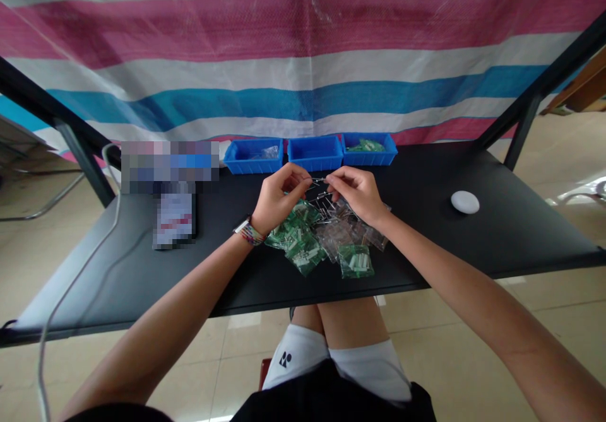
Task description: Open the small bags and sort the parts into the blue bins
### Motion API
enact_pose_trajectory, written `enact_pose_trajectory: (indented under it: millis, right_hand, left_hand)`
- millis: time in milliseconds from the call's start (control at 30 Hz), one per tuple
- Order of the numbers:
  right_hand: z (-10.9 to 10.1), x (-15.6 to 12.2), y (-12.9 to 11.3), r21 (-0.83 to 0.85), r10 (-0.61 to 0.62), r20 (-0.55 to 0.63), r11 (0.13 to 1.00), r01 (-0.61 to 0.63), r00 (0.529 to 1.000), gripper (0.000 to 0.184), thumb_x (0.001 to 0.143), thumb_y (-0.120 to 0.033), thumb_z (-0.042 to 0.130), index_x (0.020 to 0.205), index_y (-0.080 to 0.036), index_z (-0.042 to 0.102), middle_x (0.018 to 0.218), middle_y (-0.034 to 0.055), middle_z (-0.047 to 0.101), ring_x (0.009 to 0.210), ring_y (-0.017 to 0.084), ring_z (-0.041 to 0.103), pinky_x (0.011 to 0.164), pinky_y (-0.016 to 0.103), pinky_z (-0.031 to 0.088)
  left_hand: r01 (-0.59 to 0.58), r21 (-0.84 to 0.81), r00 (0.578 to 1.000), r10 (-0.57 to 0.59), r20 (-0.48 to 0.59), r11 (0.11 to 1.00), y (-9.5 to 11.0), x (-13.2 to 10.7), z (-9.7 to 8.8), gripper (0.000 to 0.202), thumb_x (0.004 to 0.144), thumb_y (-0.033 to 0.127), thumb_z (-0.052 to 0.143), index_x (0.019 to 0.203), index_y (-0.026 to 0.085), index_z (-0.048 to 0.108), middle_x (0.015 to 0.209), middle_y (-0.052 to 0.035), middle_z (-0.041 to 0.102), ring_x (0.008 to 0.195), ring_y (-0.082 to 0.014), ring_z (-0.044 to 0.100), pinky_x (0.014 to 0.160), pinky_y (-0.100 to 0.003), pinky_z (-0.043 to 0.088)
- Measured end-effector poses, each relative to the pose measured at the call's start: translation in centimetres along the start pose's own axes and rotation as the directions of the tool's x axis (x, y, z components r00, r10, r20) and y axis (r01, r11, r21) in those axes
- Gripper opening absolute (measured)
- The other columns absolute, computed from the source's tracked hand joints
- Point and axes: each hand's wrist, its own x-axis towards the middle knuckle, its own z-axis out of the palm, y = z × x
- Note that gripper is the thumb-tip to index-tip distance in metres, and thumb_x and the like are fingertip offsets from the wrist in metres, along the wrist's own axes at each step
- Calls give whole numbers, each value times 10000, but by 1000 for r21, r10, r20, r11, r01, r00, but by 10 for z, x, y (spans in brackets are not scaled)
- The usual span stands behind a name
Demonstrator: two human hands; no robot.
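Note:
My left hand point(279, 196) and my right hand point(356, 193) are raised just above a black table point(473, 245), fingertips pinched close together. Between them they hold a small thin part with wire leads point(319, 182); its exact kind is too small to tell. Under the hands lies a heap of small clear plastic bags point(331, 236), several with green and white parts inside. A woven bracelet and a watch sit on my left wrist.
Three blue bins point(254, 156) point(315, 152) point(369, 147) stand in a row at the table's far edge. A white round puck point(464, 202) lies at right. A blurred-out object point(174, 219) and a white cable point(71, 283) lie at left. A striped tarp hangs behind.

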Motion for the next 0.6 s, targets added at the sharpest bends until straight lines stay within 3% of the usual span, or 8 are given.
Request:
enact_pose_trajectory:
  millis: [267,467,600]
  right_hand:
    - [1,-1,-4,39,-50,-32,998,51,998,352,892,-528,825,1020,-211,742,931,47,786,671,159,707,628,314,573]
    - [0,-4,-3,-66,-81,-59,995,77,995,190,909,-388,798,980,-220,745,755,15,743,682,193,722,638,333,549]
    - [0,-4,-2,-56,-86,-45,995,83,995,172,924,-379,782,975,-219,744,733,5,726,680,188,720,634,327,532]
  left_hand:
    - [-69,64,997,70,-17,996,-5,1,-3,232,982,396,763,868,198,724,753,-14,672,640,-141,628,582,-260,489]
    - [-69,0,998,69,-1,998,-7,2,-4,296,982,457,773,852,194,734,840,-36,661,661,-134,630,569,-251,508]
    - [-61,-45,998,62,6,997,-6,2,-3,335,1002,492,748,865,187,729,887,-39,650,664,-124,652,566,-246,526]
